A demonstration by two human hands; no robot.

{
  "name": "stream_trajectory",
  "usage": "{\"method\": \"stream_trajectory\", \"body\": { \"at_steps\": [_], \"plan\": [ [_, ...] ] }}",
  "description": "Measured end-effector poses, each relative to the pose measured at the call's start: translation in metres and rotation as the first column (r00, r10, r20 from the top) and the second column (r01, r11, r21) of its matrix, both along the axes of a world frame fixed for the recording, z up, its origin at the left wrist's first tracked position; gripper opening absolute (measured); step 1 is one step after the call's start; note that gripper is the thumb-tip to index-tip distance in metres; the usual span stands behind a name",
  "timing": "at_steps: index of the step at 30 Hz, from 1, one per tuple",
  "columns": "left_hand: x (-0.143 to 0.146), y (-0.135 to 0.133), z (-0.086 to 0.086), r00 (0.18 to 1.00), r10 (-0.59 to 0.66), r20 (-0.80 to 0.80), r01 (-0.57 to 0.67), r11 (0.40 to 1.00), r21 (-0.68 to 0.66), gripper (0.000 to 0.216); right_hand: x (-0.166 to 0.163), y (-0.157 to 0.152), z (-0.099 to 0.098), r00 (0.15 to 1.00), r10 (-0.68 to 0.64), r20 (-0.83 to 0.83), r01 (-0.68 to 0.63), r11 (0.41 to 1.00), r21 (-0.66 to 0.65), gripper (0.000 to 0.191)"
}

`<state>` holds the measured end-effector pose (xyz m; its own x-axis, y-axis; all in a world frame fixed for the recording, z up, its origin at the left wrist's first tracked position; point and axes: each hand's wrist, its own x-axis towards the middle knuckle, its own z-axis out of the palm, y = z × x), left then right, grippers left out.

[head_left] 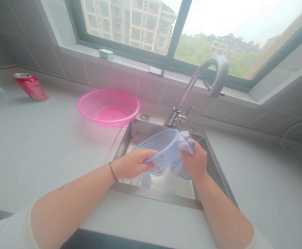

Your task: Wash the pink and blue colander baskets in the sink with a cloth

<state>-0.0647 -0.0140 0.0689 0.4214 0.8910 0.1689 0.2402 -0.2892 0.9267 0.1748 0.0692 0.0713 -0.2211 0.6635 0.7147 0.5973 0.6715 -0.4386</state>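
Observation:
Over the sink, a light blue plastic colander is held tilted, its perforated inside partly facing me. My left hand grips its near left rim, thumb on the inner side and fingers underneath. Bunched in my right hand is a pale lavender-white cloth, pressed to the colander's right outer side. Some fingers of the right hand are hidden behind the cloth.
A pink plastic colander stands left of the sink. The chrome faucet arches behind it. Further left is a red can; a pale green sponge-like block lies on the windowsill.

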Motion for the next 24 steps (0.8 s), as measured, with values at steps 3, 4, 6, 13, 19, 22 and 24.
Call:
{"method": "stream_trajectory", "body": {
  "at_steps": [3, 4, 6, 13, 19, 22, 24],
  "plan": [
    [0.0, 0.001, -0.003, 0.999, 0.003, 0.043, -0.002, 1.0, -0.023, 0.035, -0.004, -0.007, 0.001, 0.995, 0.086, 0.051, -0.088, 0.995, 0.051, 0.015],
    [0.0, 0.001, -0.004, 0.999, 0.019, 0.037, -0.019, 1.0, -0.009, 0.034, -0.008, -0.013, 0.001, 0.979, 0.177, 0.105, -0.187, 0.978, 0.092, 0.013],
    [-0.001, 0.003, -0.003, 0.999, 0.048, 0.003, -0.048, 0.998, 0.034, 0.033, -0.015, -0.024, 0.0, 0.909, 0.35, 0.227, -0.388, 0.909, 0.151, 0.009],
    [-0.001, 0.0, 0.001, 0.999, -0.003, -0.042, 0.005, 0.998, 0.058, 0.033, 0.0, -0.003, -0.001, 0.999, 0.046, 0.023, -0.046, 0.999, -0.004, 0.021],
    [0.0, 0.001, -0.002, 0.998, 0.066, -0.02, -0.064, 0.994, 0.089, 0.031, -0.013, -0.025, -0.002, 0.908, 0.316, 0.274, -0.359, 0.925, 0.121, 0.011],
    [0.0, 0.001, 0.0, 0.996, 0.08, -0.04, -0.077, 0.994, 0.074, 0.032, -0.012, -0.024, -0.001, 0.886, 0.35, 0.305, -0.408, 0.9, 0.152, 0.01],
    [0.001, 0.001, 0.002, 0.998, 0.053, -0.044, -0.05, 0.997, 0.058, 0.032, -0.006, -0.014, 0.0, 0.964, 0.191, 0.186, -0.214, 0.971, 0.111, 0.016]
  ]
}}
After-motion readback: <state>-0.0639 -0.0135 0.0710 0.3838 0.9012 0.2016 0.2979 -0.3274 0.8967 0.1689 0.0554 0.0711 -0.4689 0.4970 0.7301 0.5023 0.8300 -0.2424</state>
